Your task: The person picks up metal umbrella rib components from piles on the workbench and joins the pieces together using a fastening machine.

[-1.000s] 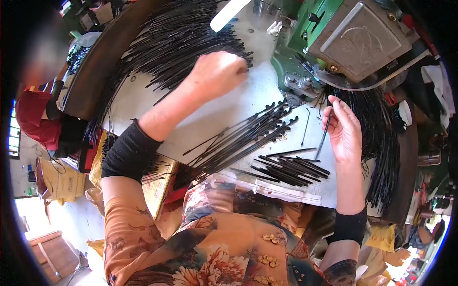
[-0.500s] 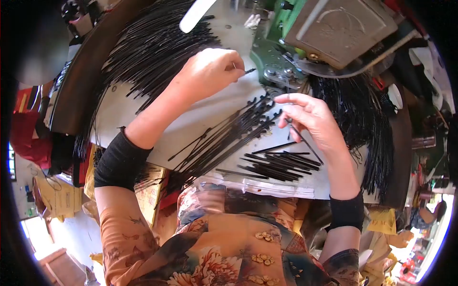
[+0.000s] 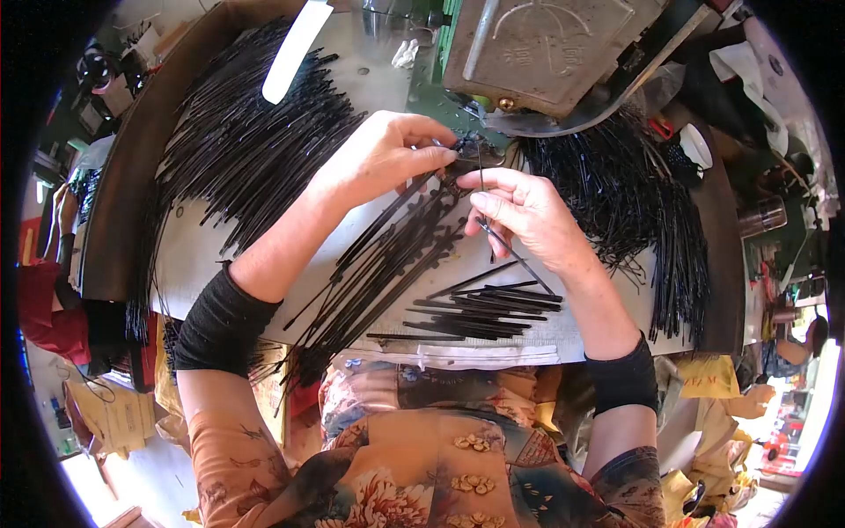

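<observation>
My left hand [image 3: 392, 160] is closed in a pinch at the working point of the green machine [image 3: 480, 114]; what its fingertips hold is too small and dark to make out. Close beside it, my right hand [image 3: 532, 218] has its fingers wrapped on a thin black rod [image 3: 521, 255] that slants down to the right. Beneath both hands lies a loose bundle of long black rods with small joints [image 3: 387, 251]. Shorter black strips [image 3: 488, 312] are stacked near the front edge of the white work surface [image 3: 246, 304].
A metal cover [image 3: 554, 53] with a raised umbrella emblem overhangs the hands. Large heaps of black rods lie at the left [image 3: 255, 132] and right [image 3: 616, 185]. A white strip-shaped object [image 3: 297, 53] hangs over the left heap. Dark raised rims [image 3: 123, 194] border the table.
The view has shifted, so the machine cover sits further left and lower. My left hand has come down and in toward my right hand, which still holds the rod.
</observation>
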A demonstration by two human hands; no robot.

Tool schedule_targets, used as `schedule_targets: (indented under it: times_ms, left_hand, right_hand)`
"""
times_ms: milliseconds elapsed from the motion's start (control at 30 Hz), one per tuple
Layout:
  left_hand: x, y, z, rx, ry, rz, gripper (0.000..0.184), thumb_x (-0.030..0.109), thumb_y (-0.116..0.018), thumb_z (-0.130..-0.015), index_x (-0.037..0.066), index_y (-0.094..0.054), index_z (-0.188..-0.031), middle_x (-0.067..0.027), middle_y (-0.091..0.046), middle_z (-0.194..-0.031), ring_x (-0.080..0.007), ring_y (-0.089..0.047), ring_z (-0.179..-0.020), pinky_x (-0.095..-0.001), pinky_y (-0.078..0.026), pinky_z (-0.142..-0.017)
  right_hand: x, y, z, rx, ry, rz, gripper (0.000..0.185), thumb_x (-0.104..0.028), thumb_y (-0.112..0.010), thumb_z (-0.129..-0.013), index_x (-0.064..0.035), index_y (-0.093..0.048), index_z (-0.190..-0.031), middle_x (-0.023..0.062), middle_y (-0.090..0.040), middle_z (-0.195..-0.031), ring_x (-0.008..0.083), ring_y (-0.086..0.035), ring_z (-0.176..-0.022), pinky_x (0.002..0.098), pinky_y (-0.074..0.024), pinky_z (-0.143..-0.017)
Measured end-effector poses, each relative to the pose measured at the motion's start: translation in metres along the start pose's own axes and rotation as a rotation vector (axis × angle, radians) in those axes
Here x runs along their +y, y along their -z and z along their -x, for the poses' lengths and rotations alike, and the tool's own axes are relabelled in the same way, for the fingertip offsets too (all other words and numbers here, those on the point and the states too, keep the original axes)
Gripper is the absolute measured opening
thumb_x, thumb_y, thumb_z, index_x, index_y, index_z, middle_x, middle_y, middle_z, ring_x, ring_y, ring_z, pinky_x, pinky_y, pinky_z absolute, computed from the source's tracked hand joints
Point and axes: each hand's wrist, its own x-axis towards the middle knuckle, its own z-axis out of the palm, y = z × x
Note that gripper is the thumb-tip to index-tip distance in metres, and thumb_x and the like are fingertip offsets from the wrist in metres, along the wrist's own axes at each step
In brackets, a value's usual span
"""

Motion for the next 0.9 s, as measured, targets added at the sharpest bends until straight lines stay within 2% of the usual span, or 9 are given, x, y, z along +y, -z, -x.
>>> schedule_targets:
  times_ms: [300,400,600,700,800,900]
  left_hand:
    - [-0.001,-0.004,-0.007,0.014,-0.017,0.095,0.030,0.019,-0.063,-0.082,0.000,-0.063,-0.104,-0.0075,-0.066,-0.078,-0.0094,-0.060,-0.061,-0.0228,-0.047,-0.048]
    - [-0.002,-0.007,-0.007,0.018,-0.028,0.136,0.031,0.019,-0.064,-0.083,-0.001,-0.062,-0.106,-0.0048,-0.064,-0.074,-0.0068,-0.057,-0.055,-0.0199,-0.041,-0.043]
    - [-0.004,-0.009,-0.010,0.044,-0.028,0.079,0.030,0.019,-0.064,-0.083,0.000,-0.063,-0.106,-0.0039,-0.064,-0.074,-0.0060,-0.056,-0.054,-0.0200,-0.041,-0.043]
    - [-0.004,-0.008,-0.010,0.048,-0.072,0.004,0.029,0.019,-0.064,-0.083,0.000,-0.064,-0.105,-0.0033,-0.064,-0.072,-0.0055,-0.056,-0.054,-0.0197,-0.041,-0.042]
    - [0.002,-0.006,-0.010,0.042,-0.101,-0.093,0.028,0.019,-0.064,-0.083,-0.001,-0.064,-0.103,-0.0032,-0.064,-0.071,-0.0051,-0.055,-0.052,-0.0193,-0.040,-0.041]
    - [0.002,-0.002,-0.014,-0.016,-0.020,-0.026,0.028,0.021,-0.063,-0.083,-0.002,-0.065,-0.101,-0.0033,-0.063,-0.070,-0.0054,-0.054,-0.050,-0.0190,-0.039,-0.040]
  right_hand:
    - [-0.004,0.000,0.001,0.051,0.039,0.005,0.031,-0.014,-0.052,-0.091,0.0042,-0.052,-0.116,0.0100,-0.062,-0.076,0.0067,-0.050,-0.047,0.0175,-0.0400,-0.045]
    - [-0.001,0.001,0.000,0.055,0.041,-0.004,0.030,-0.014,-0.052,-0.091,0.0042,-0.052,-0.115,0.0100,-0.062,-0.076,0.0067,-0.050,-0.047,0.0172,-0.0397,-0.045]
    - [0.001,0.003,-0.003,0.058,0.043,-0.028,0.030,-0.014,-0.052,-0.091,0.0039,-0.052,-0.115,0.0099,-0.062,-0.076,0.0067,-0.049,-0.046,0.0170,-0.0390,-0.045]
    - [0.003,0.007,-0.005,0.028,0.063,-0.001,0.030,-0.014,-0.052,-0.091,0.0058,-0.051,-0.114,0.0113,-0.063,-0.075,0.0088,-0.052,-0.047,0.0211,-0.0415,-0.044]
    - [0.001,0.007,-0.006,0.032,0.038,0.018,0.030,-0.013,-0.052,-0.091,0.0057,-0.052,-0.114,0.0112,-0.063,-0.074,0.0085,-0.052,-0.047,0.0206,-0.0411,-0.043]
    - [0.000,0.007,-0.005,0.013,0.039,-0.021,0.031,-0.015,-0.052,-0.091,0.0056,-0.052,-0.114,0.0112,-0.063,-0.075,0.0085,-0.052,-0.047,0.0200,-0.0408,-0.043]
